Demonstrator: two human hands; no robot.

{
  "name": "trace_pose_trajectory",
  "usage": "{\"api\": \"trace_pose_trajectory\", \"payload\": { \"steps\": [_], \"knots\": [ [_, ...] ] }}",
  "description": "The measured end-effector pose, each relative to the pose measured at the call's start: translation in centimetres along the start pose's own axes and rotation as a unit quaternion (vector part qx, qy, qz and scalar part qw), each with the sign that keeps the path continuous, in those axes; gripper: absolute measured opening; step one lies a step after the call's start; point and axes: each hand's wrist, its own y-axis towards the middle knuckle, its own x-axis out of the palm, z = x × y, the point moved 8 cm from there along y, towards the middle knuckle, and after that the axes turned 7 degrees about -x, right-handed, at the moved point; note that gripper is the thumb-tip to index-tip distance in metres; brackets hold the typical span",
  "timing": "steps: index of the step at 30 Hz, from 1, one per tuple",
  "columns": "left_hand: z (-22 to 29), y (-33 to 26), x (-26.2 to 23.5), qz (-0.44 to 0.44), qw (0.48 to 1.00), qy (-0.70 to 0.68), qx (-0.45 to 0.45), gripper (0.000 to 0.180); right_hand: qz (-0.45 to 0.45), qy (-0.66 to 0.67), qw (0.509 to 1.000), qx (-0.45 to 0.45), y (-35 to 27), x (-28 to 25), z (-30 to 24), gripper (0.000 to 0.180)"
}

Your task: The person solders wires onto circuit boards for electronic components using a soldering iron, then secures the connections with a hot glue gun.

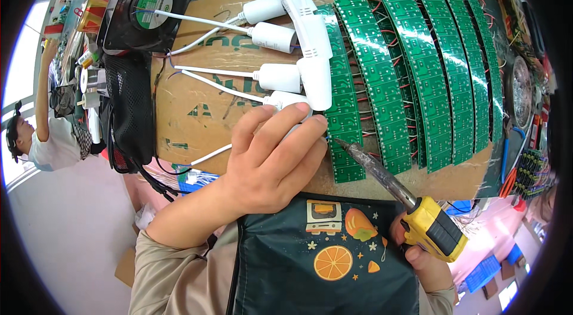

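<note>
My left hand [271, 157] is closed, fingers bent over a white cylindrical housing mostly hidden beneath them; a white cable [212, 155] comes out from under the hand. Its fingertips are at the edge of the leftmost green circuit board strip [346, 163]. A soldering iron [382, 173] with a yellow and black handle is in my right hand [421, 260], partly hidden behind that handle. The iron's tip meets the strip's near part, beside a small blue wire end. Several white cylindrical housings [280, 77] with cables lie left of the strip, some stacked over it.
More strips of green circuit boards [424, 76], joined by red wires, cover the right of the cardboard sheet [206, 97]. A black fan [146, 8] and a black mesh pouch [131, 106] stand at the left. A round metal tin [521, 91] sits far right. Another person [57, 142] is at the left.
</note>
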Motion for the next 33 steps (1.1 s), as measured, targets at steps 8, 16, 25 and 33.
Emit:
{"api": "trace_pose_trajectory", "payload": {
  "steps": [8, 16, 25, 33],
  "knots": [
    [-0.2, -0.2, -0.19, -0.002, 1.0, -0.009, -0.01, 0.023, 0.053, 0.033, 0.998, 0.0, 0.15, 0.45, -0.18, 0.039],
    [0.04, -0.27, 0.0, -0.012, 1.0, -0.005, -0.012, 0.022, 0.057, 0.04, 0.997, -0.021, 0.26, 0.23, 0.13, 0.037],
    [-0.01, -0.23, 0.07, -0.016, 1.0, -0.002, -0.015, 0.022, 0.062, 0.021, 0.998, -0.007, 0.17, 0.33, 0.04, 0.036],
    [-0.04, -0.1, -0.02, -0.014, 1.0, -0.003, -0.015, 0.023, 0.083, 0.06, 0.994, 0.03, -0.23, 0.42, -0.43, 0.044]
  ]
}}
